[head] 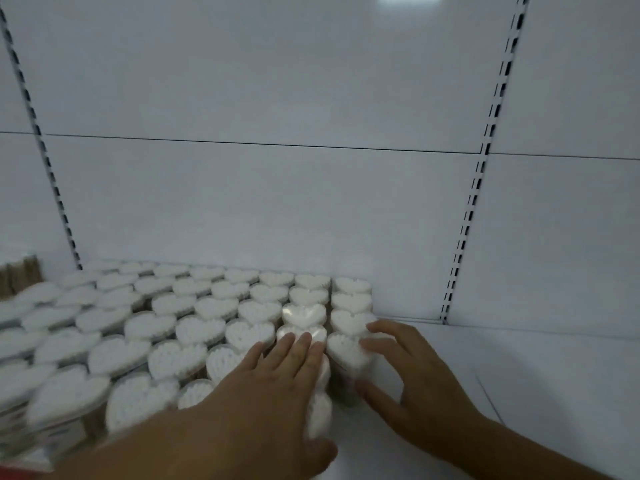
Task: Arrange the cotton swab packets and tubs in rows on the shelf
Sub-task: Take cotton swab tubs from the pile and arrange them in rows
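On the white shelf [519, 375], heart-shaped tubs [166, 327] stand upright in front-to-back rows, tips toward the person. The left hand [263, 386] lies flat on one row, fingers straight. The right hand [408, 372] grips the rightmost row's front tub [346, 351] with curled fingers.

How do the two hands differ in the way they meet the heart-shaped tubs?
The left hand lies flat with straight fingers on top of the second row from the right; the right hand curls thumb and fingers round one tub. The left covers several tubs, the right only the front one of the end row. Both touch tubs.
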A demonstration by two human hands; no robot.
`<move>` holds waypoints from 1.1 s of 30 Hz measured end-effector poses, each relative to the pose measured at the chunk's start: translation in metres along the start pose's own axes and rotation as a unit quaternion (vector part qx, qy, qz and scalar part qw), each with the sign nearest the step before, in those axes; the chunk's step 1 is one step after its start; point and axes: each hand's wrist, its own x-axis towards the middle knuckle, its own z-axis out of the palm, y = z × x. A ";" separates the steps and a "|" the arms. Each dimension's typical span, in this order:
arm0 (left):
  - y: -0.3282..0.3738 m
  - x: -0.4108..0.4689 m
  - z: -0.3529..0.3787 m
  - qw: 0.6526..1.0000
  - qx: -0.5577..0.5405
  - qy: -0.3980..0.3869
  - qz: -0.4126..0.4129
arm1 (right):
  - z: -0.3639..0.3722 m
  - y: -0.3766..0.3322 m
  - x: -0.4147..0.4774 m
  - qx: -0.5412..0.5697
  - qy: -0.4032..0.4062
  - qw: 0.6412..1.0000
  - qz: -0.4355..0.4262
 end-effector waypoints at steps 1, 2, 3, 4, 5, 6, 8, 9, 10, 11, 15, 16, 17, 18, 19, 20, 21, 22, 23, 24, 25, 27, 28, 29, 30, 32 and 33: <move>0.001 0.000 -0.001 1.000 -0.003 -0.002 -0.006 | 0.000 -0.001 0.001 -0.005 0.003 1.000 0.012; 0.003 -0.001 -0.002 1.000 -0.002 -0.006 -0.009 | 0.000 -0.001 0.001 -0.011 0.001 1.000 0.018; 0.004 -0.001 -0.002 1.000 0.006 -0.013 -0.009 | 0.001 -0.001 0.001 -0.017 -0.003 1.000 0.021; 0.004 0.001 -0.001 1.000 0.010 -0.018 -0.010 | 0.001 -0.002 0.000 -0.019 -0.006 0.999 0.025; 0.004 0.001 0.000 1.000 0.012 -0.017 -0.012 | 0.001 -0.002 -0.002 -0.016 -0.011 0.999 0.031; 0.004 0.001 0.000 1.000 0.012 -0.010 -0.014 | 0.001 -0.004 -0.002 -0.007 -0.015 0.999 0.043; 0.003 0.001 0.000 1.000 0.009 0.000 -0.015 | 0.002 -0.004 -0.003 0.018 -0.027 0.996 0.086; 0.003 0.002 0.000 1.000 0.003 -0.002 -0.018 | 0.001 -0.004 -0.002 0.034 -0.031 0.992 0.115; 0.003 0.001 0.000 1.000 -0.002 -0.005 -0.019 | 0.000 -0.004 -0.002 0.055 -0.033 0.987 0.144; 0.003 0.000 -0.001 1.000 -0.004 -0.011 -0.021 | -0.001 -0.003 -0.002 0.078 -0.033 0.982 0.171; 0.007 -0.006 -0.009 1.000 -0.013 -0.008 -0.015 | -0.012 -0.005 -0.004 0.102 -0.035 0.973 0.204; 0.005 -0.009 -0.015 1.000 -0.009 -0.011 -0.006 | -0.018 -0.006 -0.004 0.085 -0.035 0.976 0.195; 0.002 -0.014 -0.022 1.000 -0.008 -0.015 0.000 | -0.024 -0.009 -0.006 0.066 -0.035 0.981 0.181; -0.004 -0.018 -0.029 1.000 -0.014 -0.018 0.000 | -0.030 -0.011 -0.007 0.046 -0.036 0.985 0.163; -0.012 -0.024 -0.036 0.999 -0.023 -0.020 -0.009 | -0.035 -0.015 -0.008 0.029 -0.041 0.989 0.140; -0.021 -0.031 -0.041 0.999 -0.028 -0.019 -0.024 | -0.039 -0.021 -0.010 0.016 -0.049 0.992 0.113; -0.029 -0.037 -0.044 0.999 -0.024 -0.018 -0.042 | -0.042 -0.029 -0.012 0.008 -0.055 0.995 0.081; -0.035 -0.043 -0.044 0.998 -0.012 -0.020 -0.060 | -0.042 -0.040 -0.015 0.001 -0.053 0.998 0.044; -0.039 -0.050 -0.040 0.997 0.002 -0.024 -0.076 | -0.040 -0.050 -0.018 -0.010 -0.048 0.999 0.007; -0.041 -0.056 -0.035 0.995 0.014 -0.031 -0.088 | -0.036 -0.060 -0.020 -0.013 -0.039 0.999 -0.027; -0.042 -0.061 -0.028 0.995 0.021 -0.037 -0.095 | -0.030 -0.069 -0.022 -0.014 -0.033 0.998 -0.059; -0.042 -0.068 -0.013 0.995 0.021 -0.034 -0.093 | -0.016 -0.084 -0.021 -0.016 -0.070 0.994 -0.087; -0.040 -0.069 -0.006 0.995 0.015 -0.026 -0.092 | -0.008 -0.088 -0.020 -0.019 -0.095 0.992 -0.081; -0.039 -0.069 -0.001 0.996 0.010 -0.017 -0.092 | -0.001 -0.088 -0.020 -0.027 -0.113 0.991 -0.070; -0.037 -0.068 0.003 0.996 0.007 -0.008 -0.093 | 0.005 -0.088 -0.019 -0.036 -0.118 0.991 -0.060; -0.036 -0.065 0.006 0.995 0.000 0.013 -0.096 | 0.011 -0.089 -0.018 -0.039 -0.097 0.994 -0.032; -0.036 -0.064 0.005 0.995 0.002 0.016 -0.096 | 0.013 -0.090 -0.017 -0.040 -0.093 0.995 -0.025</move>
